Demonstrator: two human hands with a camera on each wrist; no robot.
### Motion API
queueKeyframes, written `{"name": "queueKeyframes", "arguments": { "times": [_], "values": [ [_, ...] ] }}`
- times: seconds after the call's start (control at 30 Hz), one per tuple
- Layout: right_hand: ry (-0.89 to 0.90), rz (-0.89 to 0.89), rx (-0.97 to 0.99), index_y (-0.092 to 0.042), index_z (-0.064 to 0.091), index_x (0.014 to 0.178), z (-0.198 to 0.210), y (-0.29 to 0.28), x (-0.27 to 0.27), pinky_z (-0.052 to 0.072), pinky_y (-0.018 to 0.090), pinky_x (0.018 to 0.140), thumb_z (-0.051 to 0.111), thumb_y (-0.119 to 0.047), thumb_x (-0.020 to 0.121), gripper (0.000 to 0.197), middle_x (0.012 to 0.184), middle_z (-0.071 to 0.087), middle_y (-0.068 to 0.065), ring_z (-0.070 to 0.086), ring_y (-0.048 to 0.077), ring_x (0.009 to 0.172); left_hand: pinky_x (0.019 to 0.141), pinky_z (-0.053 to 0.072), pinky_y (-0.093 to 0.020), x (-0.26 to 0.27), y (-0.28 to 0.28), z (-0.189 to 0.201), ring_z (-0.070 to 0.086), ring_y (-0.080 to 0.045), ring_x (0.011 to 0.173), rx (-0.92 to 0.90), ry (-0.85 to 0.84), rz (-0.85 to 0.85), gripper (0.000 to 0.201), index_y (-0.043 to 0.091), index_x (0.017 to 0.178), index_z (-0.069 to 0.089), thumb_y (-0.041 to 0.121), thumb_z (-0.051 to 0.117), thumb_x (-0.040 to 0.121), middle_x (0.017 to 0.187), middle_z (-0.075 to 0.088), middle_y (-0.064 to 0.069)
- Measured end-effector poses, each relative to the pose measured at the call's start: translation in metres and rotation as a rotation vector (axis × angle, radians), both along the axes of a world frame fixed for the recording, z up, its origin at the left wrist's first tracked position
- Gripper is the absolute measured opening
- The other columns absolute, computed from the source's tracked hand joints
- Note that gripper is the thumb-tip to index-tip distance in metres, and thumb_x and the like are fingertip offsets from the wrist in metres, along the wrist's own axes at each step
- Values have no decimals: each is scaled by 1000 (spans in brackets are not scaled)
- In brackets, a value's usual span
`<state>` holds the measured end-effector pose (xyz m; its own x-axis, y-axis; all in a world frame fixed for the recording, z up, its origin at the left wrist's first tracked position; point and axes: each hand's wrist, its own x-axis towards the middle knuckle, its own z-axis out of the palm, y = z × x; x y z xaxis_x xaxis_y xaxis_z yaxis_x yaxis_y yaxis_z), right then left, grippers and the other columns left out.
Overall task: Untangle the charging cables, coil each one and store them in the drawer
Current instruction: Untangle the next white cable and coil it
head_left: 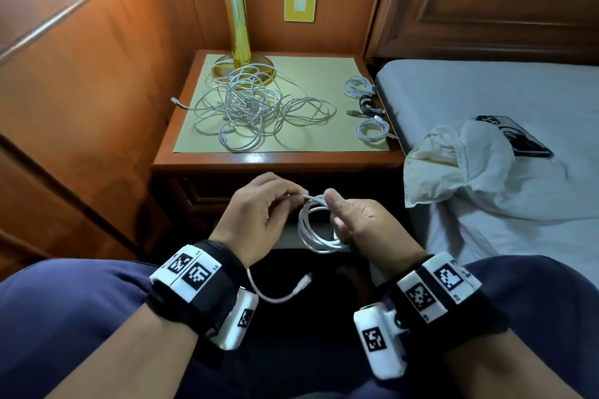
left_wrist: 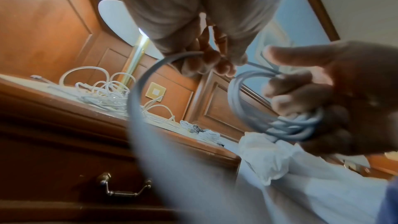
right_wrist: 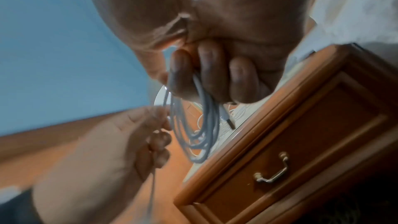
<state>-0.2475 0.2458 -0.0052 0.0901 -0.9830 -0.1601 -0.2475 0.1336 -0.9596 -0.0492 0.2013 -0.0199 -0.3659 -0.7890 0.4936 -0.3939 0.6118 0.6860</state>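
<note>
A wood-panelled bedroom corner holds a nightstand bench (head_left: 278,157) with a pale green mat on top, a brass lamp (head_left: 236,10) at its twelve o'clock edge and a bed (head_left: 486,91) at its three o'clock side. In front of the bench, the right hand (head_left: 366,220) curls its fingers round a white cable coil (head_left: 316,230), keeping the finished loops from springing apart, while the left hand (head_left: 259,204) pinches the loose strand between thumb and fingertips to feed the next turn; the cable's free end (head_left: 301,285) hangs below the left wrist. A tangled heap of white cables (head_left: 256,107) lies mid-mat, their number impossible to count. Three finished coils wait along the three o'clock edge: two white (head_left: 358,86) (head_left: 372,131) and one black (head_left: 369,105) between them. The drawer (right_wrist: 290,151) under the top looks closed, so nothing appears stored yet.
</note>
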Motion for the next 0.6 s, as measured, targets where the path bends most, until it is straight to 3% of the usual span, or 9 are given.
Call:
{"name": "queueKeyframes", "arguments": {
  "times": [0.07, 0.17, 0.2, 0.27, 0.33, 0.4, 0.53, 0.6],
  "values": [
    [-87, 10, 50, -21, 37, 57, 6, 1, -2, 19, 24, 44, 56, -58, 91, 54, 54, 30, 2, 23, 14, 48, 80, 54, -33, 4, -2, -2, 66, -11, 89, -10, 16, 18, 14, 13, 103, 77, 10, 70, 92, 94, 67, 3],
    [-261, 24, 148, -24, 31, 63, 11, 3, -5, 8, 25, 44, 55, -54, 92, 48, 53, 24, -5, 14, 11, 46, 81, 50, -40, 3, -1, -2, 59, -13, 92, -80, -82, 191, 19, 29, 101, 80, 41, 68, 90, 92, 63, 13],
    [-314, 32, 168, -24, 31, 63, 12, 4, -6, 7, 24, 44, 55, -53, 94, 49, 53, 23, -6, 13, 10, 46, 79, 49, -39, 1, 1, -1, 58, -12, 89, -79, -83, 218, 21, 31, 100, 80, 45, 69, 90, 90, 61, 13],
    [-386, 41, 193, -26, 32, 60, 13, 5, -5, 9, 21, 42, 54, -53, 95, 50, 53, 21, -7, 12, 10, 46, 74, 52, -29, -3, 5, 0, 63, -9, 81, -18, 4, 135, 18, 23, 100, 81, 36, 72, 90, 85, 64, 10],
    [-410, 50, 195, -26, 36, 56, 12, 5, -4, 9, 22, 42, 52, -53, 94, 49, 52, 22, -8, 11, 10, 45, 75, 54, -23, -6, 8, 2, 69, -7, 82, 119, 56, 50, 14, 18, 100, 80, 22, 70, 92, 87, 73, 8],
    [-415, 49, 174, -26, 37, 55, 12, 6, -2, 8, 23, 42, 51, -53, 94, 49, 52, 22, -7, 12, 10, 45, 82, 57, -26, -8, 13, 4, 73, -8, 86, 352, 135, -7, 15, 18, 99, 79, 15, 65, 96, 89, 78, 5],
    [-378, -14, 100, -23, 36, 55, 15, 4, 2, 17, 19, 39, 49, -49, 91, 47, 50, 24, -4, 19, 8, 40, 87, 58, -44, -16, 23, 11, 71, -32, 93, 827, 562, -146, 35, 1, 104, 74, 27, 52, 101, 101, 75, -22],
    [-265, -53, 20, -24, 39, 49, 12, 3, 4, 24, 18, 41, 47, -51, 92, 52, 47, 31, -4, 26, 8, 39, 92, 54, -49, -19, 25, 9, 68, -36, 95, 884, 625, -196, 38, -6, 104, 72, 28, 55, 99, 103, 72, -26]
  ]
}}
